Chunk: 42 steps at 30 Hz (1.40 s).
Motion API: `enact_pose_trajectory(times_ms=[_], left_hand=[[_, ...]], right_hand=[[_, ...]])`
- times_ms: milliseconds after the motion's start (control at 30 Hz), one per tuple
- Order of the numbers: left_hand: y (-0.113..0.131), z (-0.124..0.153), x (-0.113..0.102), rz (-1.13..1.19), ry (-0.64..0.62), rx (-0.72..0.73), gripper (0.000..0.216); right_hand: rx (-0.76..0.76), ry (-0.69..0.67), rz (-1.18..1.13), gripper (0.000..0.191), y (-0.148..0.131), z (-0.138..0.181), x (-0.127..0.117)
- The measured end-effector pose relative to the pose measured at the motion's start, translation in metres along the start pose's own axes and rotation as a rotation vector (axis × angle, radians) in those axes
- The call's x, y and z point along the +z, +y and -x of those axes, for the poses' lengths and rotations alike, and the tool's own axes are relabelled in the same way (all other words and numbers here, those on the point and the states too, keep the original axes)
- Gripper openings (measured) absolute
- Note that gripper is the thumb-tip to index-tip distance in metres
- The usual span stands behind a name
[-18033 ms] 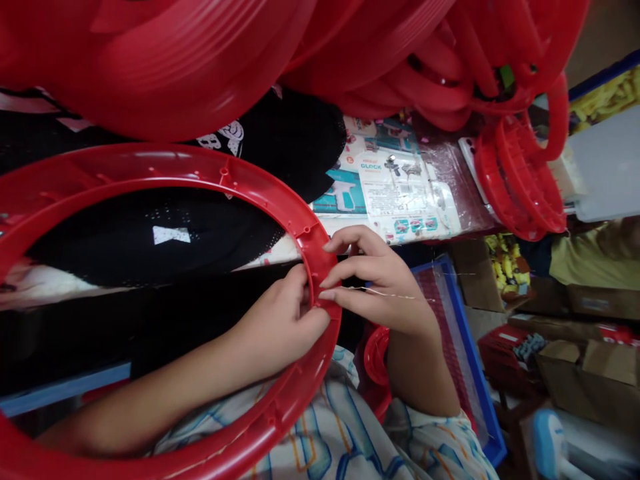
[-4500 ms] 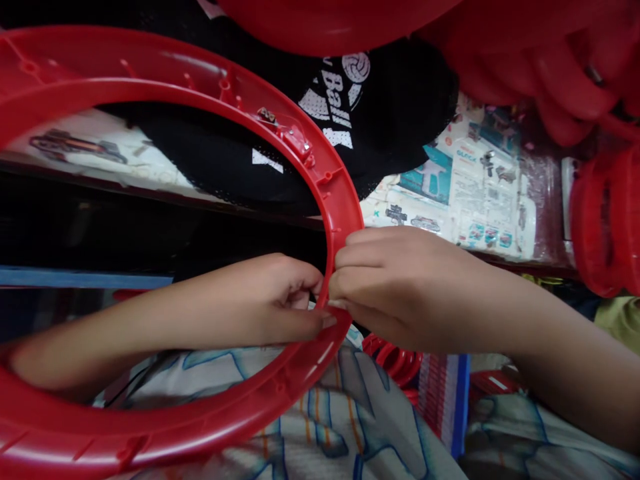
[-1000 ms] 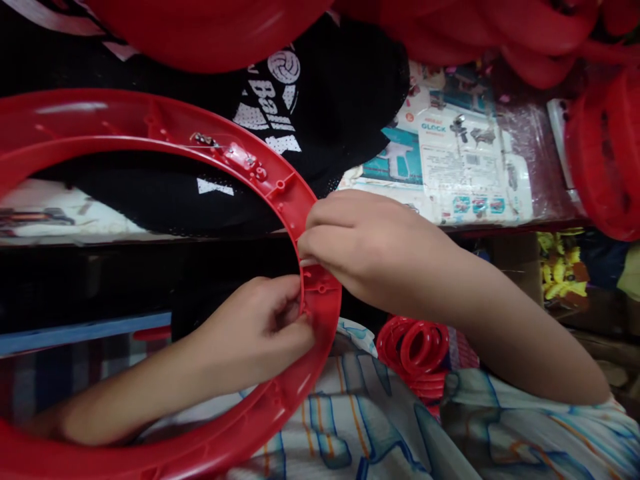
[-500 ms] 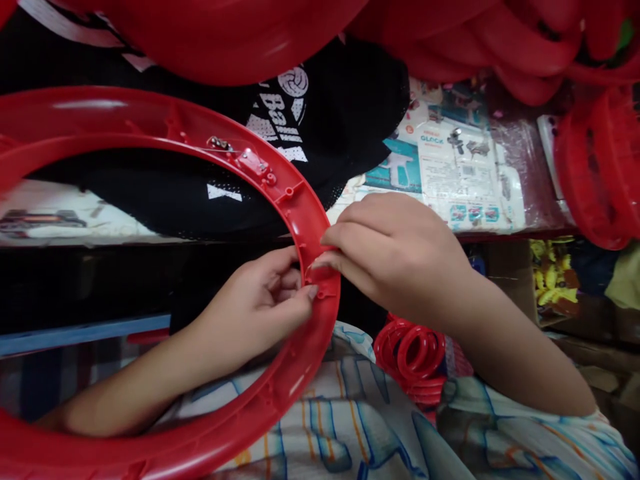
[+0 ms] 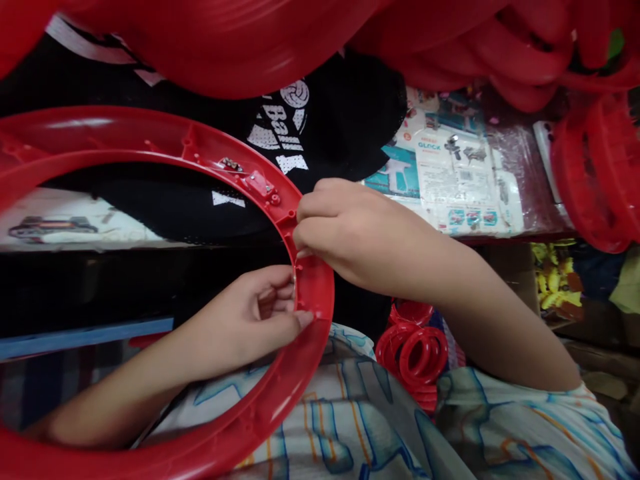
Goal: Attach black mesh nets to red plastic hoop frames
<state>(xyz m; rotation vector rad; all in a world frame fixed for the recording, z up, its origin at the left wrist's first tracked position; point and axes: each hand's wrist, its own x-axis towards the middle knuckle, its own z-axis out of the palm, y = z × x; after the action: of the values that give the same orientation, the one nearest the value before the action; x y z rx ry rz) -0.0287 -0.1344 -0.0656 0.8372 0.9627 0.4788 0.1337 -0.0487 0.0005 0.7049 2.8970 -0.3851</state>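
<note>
A large red plastic ring (image 5: 320, 293), its hollow ribbed side towards me, fills the left and middle of the view. My left hand (image 5: 250, 327) grips its right-hand part from inside the hole, thumb on the channel and fingers at the inner edge. My right hand (image 5: 350, 227) is closed in a pinch over the same channel, a little farther up. Just below its fingertips shows a thin wire (image 5: 295, 265); the pinch itself is mostly hidden. In the channel sit a small red module (image 5: 260, 183) and small metal parts (image 5: 231, 164), with a fine wire near them.
Big red plastic pieces (image 5: 280, 40) hang over the top edge. Behind the ring lies black printed cloth (image 5: 350, 107), beside a printed carton sheet (image 5: 450, 173). Small red rings (image 5: 417, 350) are piled below my right forearm. Red rings (image 5: 595, 173) and yellow pieces (image 5: 555, 273) are at right.
My right hand has moved left and slightly up along the channel, away from my left thumb. The ring and my left hand sit slightly lower in view.
</note>
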Motion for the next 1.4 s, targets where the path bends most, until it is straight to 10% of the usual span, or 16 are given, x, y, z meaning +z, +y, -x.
enact_pose_trajectory(times_ms=[200, 500, 1400], left_hand=[[-0.007, -0.01, 0.0, 0.258, 0.037, 0.074, 0.024], [0.0, -0.01, 0.014, 0.027, 0.226, 0.167, 0.016], [-0.004, 0.004, -0.012, -0.362, -0.134, -0.003, 0.017]], right_hand=[[0.009, 0.039, -0.044, 0.018, 0.003, 0.003, 0.003], [-0.007, 0.068, -0.056, 0.025, 0.001, -0.002, 0.003], [-0.15, -0.036, -0.144, 0.023, 0.006, -0.012, -0.008]])
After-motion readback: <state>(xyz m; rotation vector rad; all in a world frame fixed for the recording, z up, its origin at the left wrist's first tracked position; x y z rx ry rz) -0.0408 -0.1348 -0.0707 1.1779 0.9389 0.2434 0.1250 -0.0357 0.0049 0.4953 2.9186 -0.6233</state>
